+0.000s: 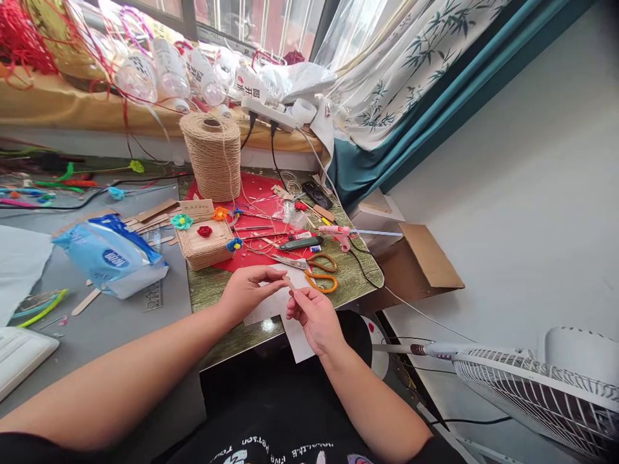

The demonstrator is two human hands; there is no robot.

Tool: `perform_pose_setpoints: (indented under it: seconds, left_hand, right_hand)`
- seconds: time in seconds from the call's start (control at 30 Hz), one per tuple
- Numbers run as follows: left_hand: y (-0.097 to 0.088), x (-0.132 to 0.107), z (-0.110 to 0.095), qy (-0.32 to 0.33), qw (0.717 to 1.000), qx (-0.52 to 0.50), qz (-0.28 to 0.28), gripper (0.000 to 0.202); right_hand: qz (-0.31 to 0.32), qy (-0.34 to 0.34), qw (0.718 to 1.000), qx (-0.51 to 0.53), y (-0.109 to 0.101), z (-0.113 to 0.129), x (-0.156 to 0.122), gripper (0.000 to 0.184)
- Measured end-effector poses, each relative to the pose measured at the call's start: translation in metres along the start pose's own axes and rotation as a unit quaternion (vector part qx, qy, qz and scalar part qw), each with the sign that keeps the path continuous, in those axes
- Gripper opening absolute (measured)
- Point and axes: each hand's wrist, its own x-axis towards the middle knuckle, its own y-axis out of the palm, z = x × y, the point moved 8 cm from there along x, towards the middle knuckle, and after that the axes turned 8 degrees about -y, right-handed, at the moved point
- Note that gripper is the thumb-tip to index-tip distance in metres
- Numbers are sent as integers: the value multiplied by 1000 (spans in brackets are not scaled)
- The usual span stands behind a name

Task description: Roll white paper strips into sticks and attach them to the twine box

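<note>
My left hand (252, 290) and my right hand (313, 317) meet over the front edge of the table. Between their fingertips is a small, light-brown flat piece (289, 282), apparently a bit of craft stick, pinched from both sides and mostly hidden by the fingers. White paper (297, 345) lies below, overhanging the edge. Just beyond my hands rest scissors (322, 282) with orange-wrapped handles. A twine-wrapped box (206, 250) with several yarn flowers stands to the left, behind my left hand.
A big twine spool (213, 158) stands behind the box. On the right lie a pink glue gun (338, 234) and a utility knife (302, 243). A blue wipes pack (113, 258) sits at left. Beyond the table's right edge are a cardboard box (430, 258) and a fan (536, 380).
</note>
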Motion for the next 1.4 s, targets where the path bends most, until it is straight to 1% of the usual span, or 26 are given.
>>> perform_pose_setpoints:
  seconds: [0.07, 0.17, 0.27, 0.4, 0.53, 0.57, 0.63, 0.7, 0.73, 0.8, 0.87, 0.93, 1.03, 1.07, 1.2, 1.3, 1.4]
  left_hand:
    - [-1, -2, -3, 26, 1000, 17, -4, 25]
    - [-3, -5, -9, 67, 996, 49, -25, 24]
    - [-4, -9, -14, 93, 993, 64, -42, 23]
    - [-6, -10, -17, 91, 991, 80, -57, 21]
    - [-9, -8, -17, 76, 989, 108, -72, 29]
    - [-9, -7, -17, 74, 989, 108, -69, 28]
    - [-6, -5, -16, 74, 991, 99, -44, 27]
    - [-2, -3, -16, 93, 991, 96, -13, 35]
    - [-1, -3, -17, 110, 989, 100, -2, 35]
    - [1, -2, -19, 140, 983, 116, 10, 25]
    - [1, -1, -19, 154, 980, 126, 17, 17]
    - [6, -1, -19, 161, 977, 130, 44, 17]
    - [17, -2, -18, 167, 972, 129, 104, 19]
    - [19, -2, -17, 164, 972, 124, 111, 19]
    - [19, -1, -18, 155, 977, 106, 104, 15]
    - [20, -4, -22, 170, 972, 116, 113, 13]
    - [18, -4, -25, 180, 970, 120, 109, 12]
  right_hand:
    - [-6, -4, 1000, 4, 2, 0, -5, 24]
    - [-19, -2, 1000, 15, 5, -1, -11, 22]
    - [-28, 4, 999, 35, 9, -2, -15, 22]
    - [-50, 1, 997, 56, 7, -2, -14, 22]
    - [-60, -11, 997, 44, -1, 3, -6, 21]
    - [-59, -15, 997, 39, -3, 5, -4, 21]
    - [-53, -20, 998, 26, -7, 9, 0, 21]
    - [-38, -19, 999, 6, -9, 13, 3, 22]
    - [-26, -17, 999, -7, -9, 14, 4, 22]
    - [-1, -10, 999, -36, -10, 15, 6, 22]
    - [12, -9, 998, -59, -12, 18, 8, 23]
    - [5, -14, 998, -69, -17, 21, 10, 24]
    - [-7, -29, 997, -77, -23, 28, 14, 26]
    - [-6, -34, 996, -81, -23, 30, 15, 26]
    - [-7, -51, 995, -91, -24, 33, 18, 24]
    - [-20, -65, 993, -96, -25, 35, 21, 23]
    - [-20, -63, 994, -84, -23, 33, 23, 23]
